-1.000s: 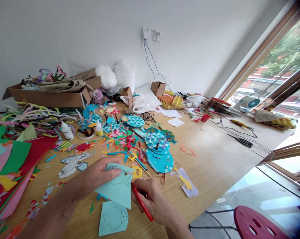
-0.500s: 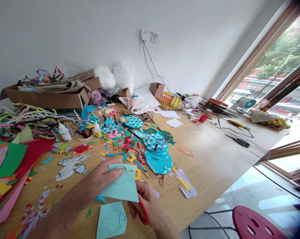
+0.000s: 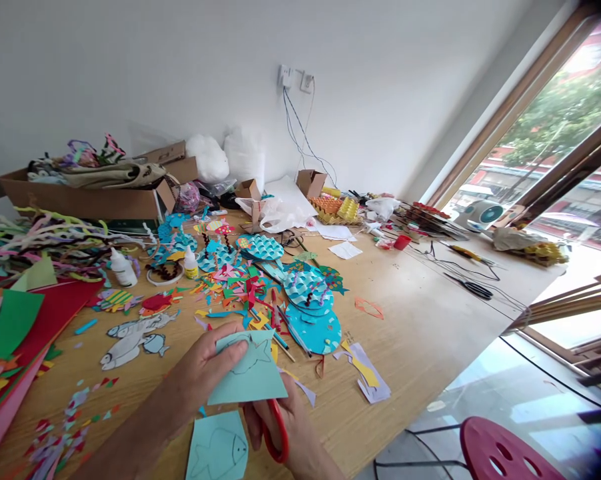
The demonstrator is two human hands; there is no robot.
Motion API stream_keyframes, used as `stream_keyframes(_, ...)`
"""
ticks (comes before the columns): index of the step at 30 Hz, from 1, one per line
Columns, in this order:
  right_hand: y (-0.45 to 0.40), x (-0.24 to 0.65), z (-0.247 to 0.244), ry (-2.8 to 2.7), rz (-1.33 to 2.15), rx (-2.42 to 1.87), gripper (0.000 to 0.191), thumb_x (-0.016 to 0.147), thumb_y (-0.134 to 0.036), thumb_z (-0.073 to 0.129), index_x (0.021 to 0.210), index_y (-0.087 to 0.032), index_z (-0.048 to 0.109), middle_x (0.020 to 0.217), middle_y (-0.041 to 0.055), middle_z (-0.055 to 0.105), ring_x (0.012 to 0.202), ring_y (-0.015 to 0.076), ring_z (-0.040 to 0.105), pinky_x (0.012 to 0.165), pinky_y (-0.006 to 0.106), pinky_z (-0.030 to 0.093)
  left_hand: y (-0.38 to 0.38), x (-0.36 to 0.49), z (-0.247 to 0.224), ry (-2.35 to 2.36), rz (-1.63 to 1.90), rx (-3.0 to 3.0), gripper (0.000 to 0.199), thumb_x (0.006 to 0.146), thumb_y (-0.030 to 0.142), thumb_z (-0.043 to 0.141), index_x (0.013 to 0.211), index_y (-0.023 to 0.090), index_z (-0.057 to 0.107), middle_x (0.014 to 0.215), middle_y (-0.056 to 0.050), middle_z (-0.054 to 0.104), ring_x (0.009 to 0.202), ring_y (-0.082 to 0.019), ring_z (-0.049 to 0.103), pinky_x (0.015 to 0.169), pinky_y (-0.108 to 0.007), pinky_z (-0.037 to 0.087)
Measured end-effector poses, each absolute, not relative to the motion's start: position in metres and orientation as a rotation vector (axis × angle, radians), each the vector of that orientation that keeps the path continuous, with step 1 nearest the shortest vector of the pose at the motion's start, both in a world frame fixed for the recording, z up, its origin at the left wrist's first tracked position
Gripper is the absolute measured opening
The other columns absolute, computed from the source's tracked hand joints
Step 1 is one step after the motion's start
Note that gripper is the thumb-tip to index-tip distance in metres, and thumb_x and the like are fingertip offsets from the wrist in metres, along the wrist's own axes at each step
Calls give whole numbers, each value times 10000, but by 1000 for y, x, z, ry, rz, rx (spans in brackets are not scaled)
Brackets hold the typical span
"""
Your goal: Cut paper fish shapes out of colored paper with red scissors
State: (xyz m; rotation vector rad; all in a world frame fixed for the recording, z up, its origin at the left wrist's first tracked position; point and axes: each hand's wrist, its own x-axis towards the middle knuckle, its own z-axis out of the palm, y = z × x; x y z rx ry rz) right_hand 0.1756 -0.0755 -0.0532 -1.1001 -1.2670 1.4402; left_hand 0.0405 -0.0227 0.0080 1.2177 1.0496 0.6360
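Note:
A light blue paper sheet [image 3: 253, 377] with a drawn fish is pinched in my left hand [image 3: 214, 357], thumb on top of it. Below the sheet's right side, my right hand [image 3: 285, 427] is closed round red-handled scissors [image 3: 276, 432]; the blades are hidden behind the paper. On the table under my hands lies a second light blue piece [image 3: 218, 447] with a pencil-drawn fish. Left of my left hand are white fish cutouts [image 3: 130, 340]. Beyond my hands are a blue round piece [image 3: 320, 327] and pens.
Glue bottles [image 3: 123, 268], coloured paper sheets [image 3: 75, 307] and pipe cleaners lie at left. A cardboard box [image 3: 85, 200] stands behind them. Black scissors [image 3: 468, 287] lie at right. A red stool [image 3: 505, 453] stands beyond the table's right edge.
The held sheet has shifted slightly right and its lower right corner tilts differently. My right hand with the scissors has moved a little left and down. The whole view has shifted slightly.

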Motion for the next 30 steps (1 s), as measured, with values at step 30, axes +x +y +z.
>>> stream_keyframes(30,-78,185,-52,-1301,1534,-1028,533,812,-616,526,597,-133,588,394,-68,390,315,33,322,342,140,264,-19,28,-4,1094,614,1132,550,685,505,650,1135,205,547,637,37,587,557,-163,554,518,-259,420)
